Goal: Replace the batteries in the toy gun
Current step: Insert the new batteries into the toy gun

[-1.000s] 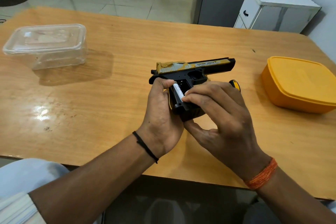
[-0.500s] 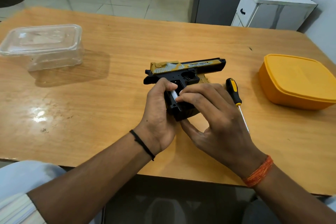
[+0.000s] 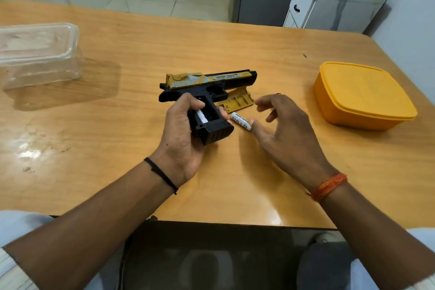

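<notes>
Black toy gun [image 3: 207, 87] grip holds one battery [image 3: 202, 116].

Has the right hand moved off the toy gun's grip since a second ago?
Yes. The right hand has left the toy gun, shifting rightward toward the yellow box, above a loose battery.

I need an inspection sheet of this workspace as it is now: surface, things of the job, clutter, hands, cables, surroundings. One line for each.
Surface: wooden table, glossy, with light reflections at the left.
Job's things: toy gun with open grip compartment, one battery seated inside; loose battery lying on the table beside the grip; yellow cover lying behind the gun.
Clutter: clear plastic container at the left; yellow lidded box at the right.
Hands: left hand grips the gun's grip; right hand open, holding nothing, thumb near the loose battery.
Cables: nothing seen.
Surroundings: tiled floor, white cabinet, grey panel.
</notes>
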